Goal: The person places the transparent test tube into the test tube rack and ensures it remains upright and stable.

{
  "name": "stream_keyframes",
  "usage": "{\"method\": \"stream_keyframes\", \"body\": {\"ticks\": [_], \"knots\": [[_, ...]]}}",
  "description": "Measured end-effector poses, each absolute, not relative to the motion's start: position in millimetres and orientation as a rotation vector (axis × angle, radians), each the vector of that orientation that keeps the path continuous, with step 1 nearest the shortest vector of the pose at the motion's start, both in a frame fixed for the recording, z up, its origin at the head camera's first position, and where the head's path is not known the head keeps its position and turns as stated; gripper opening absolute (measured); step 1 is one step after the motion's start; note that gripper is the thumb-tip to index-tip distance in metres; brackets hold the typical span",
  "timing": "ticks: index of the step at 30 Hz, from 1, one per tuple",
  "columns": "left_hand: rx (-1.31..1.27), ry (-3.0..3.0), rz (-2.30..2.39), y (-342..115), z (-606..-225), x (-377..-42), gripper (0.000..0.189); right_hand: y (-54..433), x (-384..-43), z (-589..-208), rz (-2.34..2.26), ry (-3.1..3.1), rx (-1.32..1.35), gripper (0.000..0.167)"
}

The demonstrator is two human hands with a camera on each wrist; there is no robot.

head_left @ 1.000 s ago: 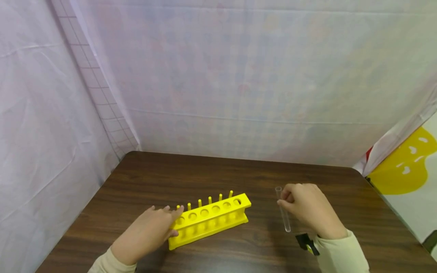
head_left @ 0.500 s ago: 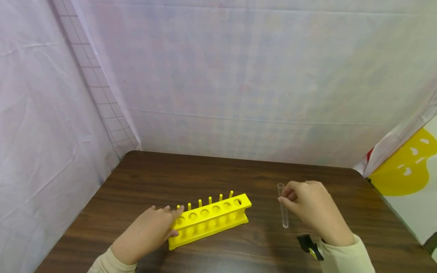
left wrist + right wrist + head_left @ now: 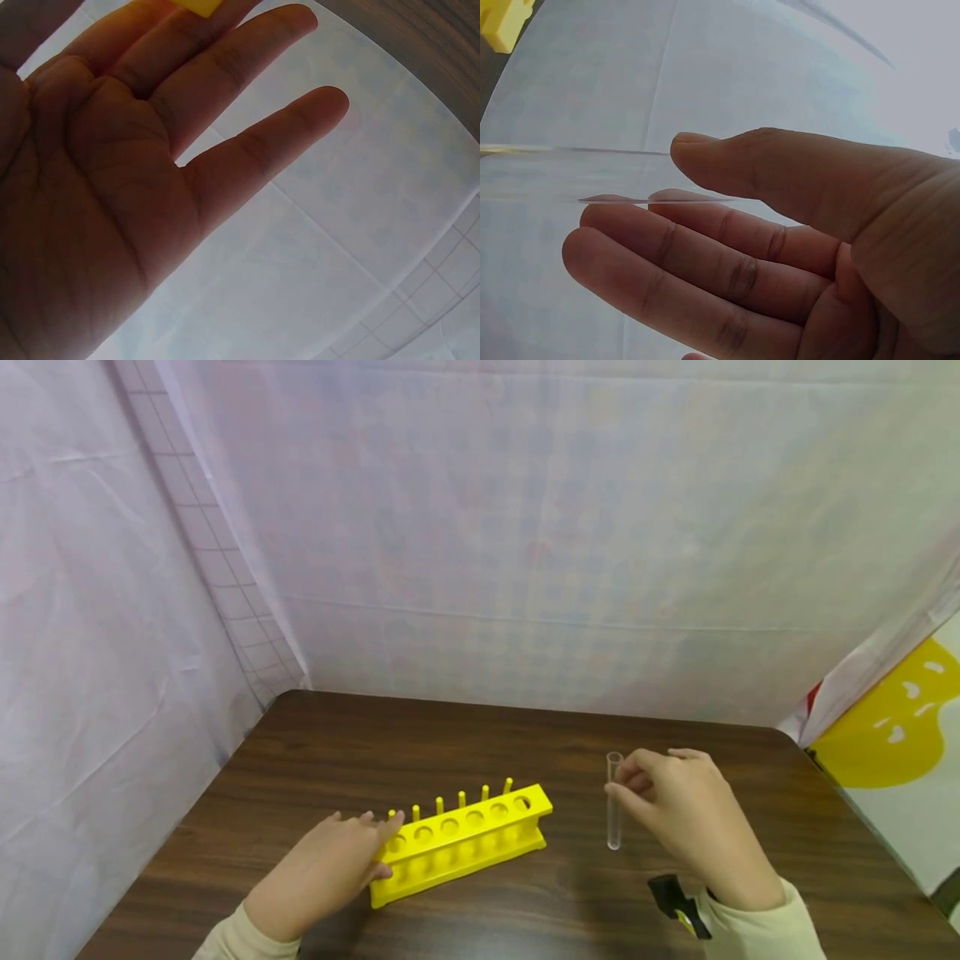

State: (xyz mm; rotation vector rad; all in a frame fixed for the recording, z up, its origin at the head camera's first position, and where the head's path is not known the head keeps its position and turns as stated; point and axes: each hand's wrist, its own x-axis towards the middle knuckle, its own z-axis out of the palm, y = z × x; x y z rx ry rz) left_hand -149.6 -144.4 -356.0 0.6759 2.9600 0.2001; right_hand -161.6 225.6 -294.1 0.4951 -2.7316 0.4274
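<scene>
A clear test tube [image 3: 613,818] hangs nearly upright to the right of a yellow test tube rack [image 3: 467,843]. My right hand [image 3: 678,818] pinches it near its open upper end; in the right wrist view the thumb lies on one side of the glass-like tube [image 3: 562,176] and the fingers on the other. At the rack's left end, my left hand [image 3: 326,868] holds the top bar, thumb in front and index finger over the top. The left wrist view has that palm [image 3: 90,202] with the other fingers stretched out and a bit of yellow rack [image 3: 201,6] above.
The rack has a row of several round holes, with several pegs [image 3: 462,797] standing along its back. Both stand on a dark wood table [image 3: 450,727]. Pale curtains [image 3: 525,527] close off the back and left side. A black strap piece [image 3: 678,906] sticks out at the right cuff.
The test tube has swung from a slant to nearly upright and risen a little, its lower end shifting left and up. My left hand and the rack have stayed put.
</scene>
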Motion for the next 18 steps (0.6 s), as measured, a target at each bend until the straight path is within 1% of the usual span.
{"method": "stream_keyframes", "body": {"ticks": [18], "knots": [[0.667,2.96,0.188,-143.3,-355.7,-149.4,0.06,211.4,-156.8,-287.3,0.502,-2.594,0.52,0.011]]}}
